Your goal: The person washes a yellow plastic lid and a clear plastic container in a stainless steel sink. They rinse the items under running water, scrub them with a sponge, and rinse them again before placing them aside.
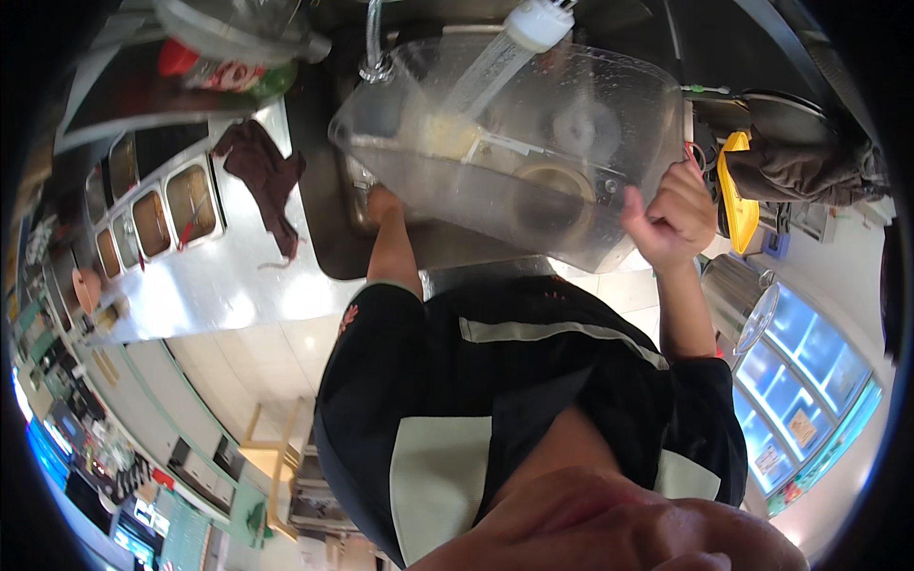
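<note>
A large clear plastic bin point(581, 86) is tilted over the dark sink basin point(328, 238). Water point(490, 76) streams into it from a white tap head point(541, 25). My right hand point(674, 214) is closed at the bin's right end, its fingers curled at the rim and the thumb sticking out. Low in the sink, beside the bin's left end, is my left hand point(384, 203). Its fingers are hidden, so what it touches cannot be made out. Through the wet plastic a pale yellowish patch and round shapes show blurred.
Left of the sink, a dark brown cloth point(259, 171) lies on the steel counter point(171, 300), near several metal food pans point(190, 200). A flexible metal hose point(374, 43) hangs behind the bin. At right are a yellow tray point(740, 190) and a steel pot point(738, 290).
</note>
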Demonstrator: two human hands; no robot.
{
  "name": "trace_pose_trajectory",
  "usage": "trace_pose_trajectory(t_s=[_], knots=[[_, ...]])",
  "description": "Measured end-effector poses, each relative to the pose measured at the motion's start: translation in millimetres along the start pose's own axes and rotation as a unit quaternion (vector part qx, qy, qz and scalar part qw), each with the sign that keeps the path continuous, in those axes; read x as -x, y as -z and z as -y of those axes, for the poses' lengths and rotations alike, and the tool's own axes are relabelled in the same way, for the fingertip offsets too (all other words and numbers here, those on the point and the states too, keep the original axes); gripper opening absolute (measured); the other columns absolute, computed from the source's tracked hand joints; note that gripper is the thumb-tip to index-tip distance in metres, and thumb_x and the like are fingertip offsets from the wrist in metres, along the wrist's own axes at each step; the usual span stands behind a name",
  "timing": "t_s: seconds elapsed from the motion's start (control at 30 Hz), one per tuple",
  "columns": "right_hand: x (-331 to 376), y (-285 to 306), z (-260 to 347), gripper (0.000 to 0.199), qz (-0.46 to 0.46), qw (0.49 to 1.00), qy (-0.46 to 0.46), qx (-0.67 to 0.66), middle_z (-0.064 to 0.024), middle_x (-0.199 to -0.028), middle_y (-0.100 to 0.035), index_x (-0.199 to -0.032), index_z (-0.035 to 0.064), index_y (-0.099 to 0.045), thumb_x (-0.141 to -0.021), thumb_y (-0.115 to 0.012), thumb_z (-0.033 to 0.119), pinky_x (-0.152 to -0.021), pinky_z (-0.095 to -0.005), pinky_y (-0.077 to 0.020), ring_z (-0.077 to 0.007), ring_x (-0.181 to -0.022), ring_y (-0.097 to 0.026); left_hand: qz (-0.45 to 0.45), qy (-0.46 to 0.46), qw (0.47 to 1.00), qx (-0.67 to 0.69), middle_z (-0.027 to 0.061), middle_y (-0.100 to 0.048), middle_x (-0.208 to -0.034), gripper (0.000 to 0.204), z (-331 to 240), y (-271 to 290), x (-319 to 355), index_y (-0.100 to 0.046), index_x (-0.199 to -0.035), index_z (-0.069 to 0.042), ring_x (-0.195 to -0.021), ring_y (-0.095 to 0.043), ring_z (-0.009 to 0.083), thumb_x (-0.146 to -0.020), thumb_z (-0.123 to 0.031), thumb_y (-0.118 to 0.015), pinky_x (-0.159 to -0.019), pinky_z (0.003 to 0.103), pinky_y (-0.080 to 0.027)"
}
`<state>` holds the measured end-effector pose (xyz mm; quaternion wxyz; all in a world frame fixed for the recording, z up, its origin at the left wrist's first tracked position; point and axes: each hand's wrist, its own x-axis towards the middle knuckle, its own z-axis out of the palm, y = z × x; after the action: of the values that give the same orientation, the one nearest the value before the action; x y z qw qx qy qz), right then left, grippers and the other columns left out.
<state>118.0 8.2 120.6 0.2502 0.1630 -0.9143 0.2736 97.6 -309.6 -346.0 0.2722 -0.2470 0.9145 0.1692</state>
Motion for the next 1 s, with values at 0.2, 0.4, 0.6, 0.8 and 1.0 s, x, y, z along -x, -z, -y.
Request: trace_pose_trajectory(t_s=[0.2,0.4,0.6,0.8,1.0], knots=[[2,11,-2,0.041,-0.067,0.990,-0.083,-0.092,-0.0024,-0.047,-0.030,-0.048,0.0042,-0.030,-0.065,-0.066,-0.007,-0.052,-0.0266,-0.0240,-0.0144,-0.045,-0.027,0.205,-0.010,0.881,0.426,0.0140,-0.062,-0.097,0.047,-21,-29,26,-0.059,-0.104,-0.003,-0.087,-0.063,0.0253,-0.071,-0.035,-0.067,-0.073,0.038,-0.052],[6,22,-1,0.040,-0.082,0.987,-0.095,-0.099,-0.0024,-0.047,-0.029,-0.049,0.0037,-0.030,-0.065,-0.064,-0.008,-0.050,-0.0267,-0.0219,-0.0142,-0.046,-0.026,0.365,0.031,0.636,0.679,0.0138,-0.062,-0.095,0.044,-44,-14,37,-0.058,-0.105,-0.002,-0.085,-0.063,0.0239,-0.073,-0.031,-0.066,-0.071,0.038,-0.052],[4,23,1,0.039,-0.059,0.992,-0.064,-0.096,-0.0031,-0.047,-0.029,-0.048,0.0033,-0.030,-0.064,-0.064,-0.008,-0.050,-0.0265,-0.0215,-0.0147,-0.046,-0.027,0.418,-0.078,0.704,0.569,0.0121,-0.062,-0.095,0.038,-33,26,5,-0.058,-0.105,-0.003,-0.085,-0.062,0.0215,-0.077,-0.029,-0.063,-0.072,0.037,-0.051],[1,20,5,0.038,-0.055,0.991,-0.060,-0.106,-0.0032,-0.046,-0.029,-0.048,0.0033,-0.031,-0.064,-0.063,-0.008,-0.049,-0.0267,-0.0219,-0.0151,-0.045,-0.026,0.324,-0.211,0.882,0.268,0.0091,-0.062,-0.096,0.033,-15,-16,-1,-0.057,-0.106,-0.005,-0.089,-0.059,0.0198,-0.082,-0.028,-0.055,-0.074,0.036,-0.049],[2,3,9,0.036,-0.048,0.990,-0.088,-0.099,-0.0027,-0.045,-0.029,-0.046,0.0045,-0.032,-0.062,-0.063,-0.007,-0.048,-0.0274,-0.0221,-0.0150,-0.043,-0.028,0.218,-0.069,0.973,0.041,0.0092,-0.062,-0.095,0.034,-2,-41,22,-0.055,-0.109,-0.003,-0.089,-0.059,0.0209,-0.084,-0.025,-0.052,-0.072,0.037,-0.049]])
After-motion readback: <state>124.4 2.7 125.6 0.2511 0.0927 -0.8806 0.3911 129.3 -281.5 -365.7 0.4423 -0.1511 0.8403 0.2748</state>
